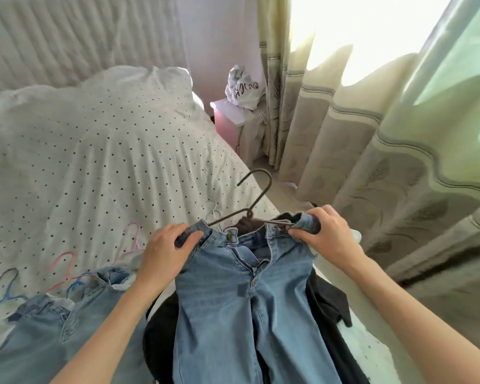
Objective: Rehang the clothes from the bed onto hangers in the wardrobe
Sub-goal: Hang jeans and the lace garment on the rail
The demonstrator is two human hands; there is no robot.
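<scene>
Both hands are on the job, and a pair of blue jeans point(250, 295) is going onto the dark hanger point(254, 202). The left hand point(164, 250) grips the waistband's left end, fingers curled over the denim and what looks like the hanger's arm; the right hand point(326, 234) pinches the waistband's right end, bunched against the hanger's other tip. The fly hangs open, and the hook stands up and away from the person, above the bed point(94, 151).

Progress, by my reckoning: early to middling. These jeans are held up over the bed's near corner, seemingly almost seated on the hanger, but no wardrobe is in view, so the carrying and hanging lie ahead.

Still waiting: a second pair of jeans point(53, 322) lies flat on the bed at lower left, and dark clothing point(327, 297) sits under the held pair; how many pieces that is, I cannot tell.

The count: two pairs of jeans, and the one dark hanger in use. Spare hangers on the bedspread: a pink hanger point(63, 268), a paler pink hanger point(133, 236), a blue hanger point(7, 284), another blue hanger point(79, 282) partly under the denim, and clear hangers point(212, 210), apparently two. So roughly six spares, possibly more hidden.
</scene>
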